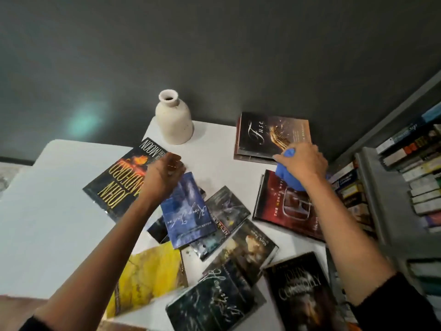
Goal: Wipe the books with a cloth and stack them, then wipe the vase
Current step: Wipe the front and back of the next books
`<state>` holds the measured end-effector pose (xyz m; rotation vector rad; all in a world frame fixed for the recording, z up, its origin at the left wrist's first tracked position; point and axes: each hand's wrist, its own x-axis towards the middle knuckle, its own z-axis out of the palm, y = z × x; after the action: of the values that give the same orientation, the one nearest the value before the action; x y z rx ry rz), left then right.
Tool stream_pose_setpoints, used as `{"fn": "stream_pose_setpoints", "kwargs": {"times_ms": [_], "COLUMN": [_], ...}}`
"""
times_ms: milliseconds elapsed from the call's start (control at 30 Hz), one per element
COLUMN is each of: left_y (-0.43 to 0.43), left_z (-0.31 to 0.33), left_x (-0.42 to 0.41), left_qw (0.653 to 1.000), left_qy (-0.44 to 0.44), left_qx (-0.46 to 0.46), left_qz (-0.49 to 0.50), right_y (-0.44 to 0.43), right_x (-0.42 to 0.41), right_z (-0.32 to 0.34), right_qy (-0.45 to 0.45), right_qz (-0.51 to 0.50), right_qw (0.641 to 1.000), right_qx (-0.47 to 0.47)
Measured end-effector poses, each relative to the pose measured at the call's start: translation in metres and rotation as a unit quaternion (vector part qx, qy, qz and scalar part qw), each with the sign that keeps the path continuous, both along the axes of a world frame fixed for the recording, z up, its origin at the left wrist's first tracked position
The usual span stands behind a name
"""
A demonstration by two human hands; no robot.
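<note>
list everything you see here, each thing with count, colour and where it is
vase: one, cream, upright at the table's far edge
Fuse book: one, dark, atop a small stack, far right
Sandford book: one, black with gold letters, far left
blue book: one, blue, middle, over other books
red book: one, dark red, right side
yellow book: one, yellow, near left
Connolly book: one, black, near right
other dark books: several, overlapping, middle
cloth: one, blue, in the right grip
table: one, white
bookshelf: one, grey, full, right edge
wall: dark grey, behind
left grip: at the blue book's far end, hold blurred
right grip: holds the cloth, at the Fuse book's near edge
</note>
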<state>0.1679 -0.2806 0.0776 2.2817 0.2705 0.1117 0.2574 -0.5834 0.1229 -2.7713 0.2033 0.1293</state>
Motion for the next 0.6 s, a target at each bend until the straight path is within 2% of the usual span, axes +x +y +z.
{"fn": "stream_pose_setpoints", "kwargs": {"times_ms": [100, 267, 433, 533, 600], "left_y": [0.031, 0.078, 0.128, 0.143, 0.145], "left_z": [0.000, -0.019, -0.058, -0.074, -0.076], "left_x": [-0.040, -0.093, -0.116, -0.114, -0.109], "left_qw": [0.998, 0.978, 0.929, 0.908, 0.893], "left_qy": [-0.008, 0.088, 0.162, 0.211, 0.236], "left_qx": [0.003, -0.036, -0.104, -0.139, -0.217], "left_qz": [0.059, 0.184, 0.317, 0.335, 0.316], "right_y": [0.046, 0.123, 0.173, 0.197, 0.210], "right_x": [-0.016, -0.020, -0.001, 0.013, 0.021], "right_z": [-0.003, -0.007, -0.017, -0.029, -0.040], "right_qy": [0.011, 0.047, 0.080, 0.104, 0.123], "right_qz": [0.072, 0.191, 0.271, 0.288, 0.299], "right_qw": [0.997, 0.976, 0.950, 0.940, 0.933], "right_qx": [0.020, -0.093, -0.134, -0.148, -0.156]}}
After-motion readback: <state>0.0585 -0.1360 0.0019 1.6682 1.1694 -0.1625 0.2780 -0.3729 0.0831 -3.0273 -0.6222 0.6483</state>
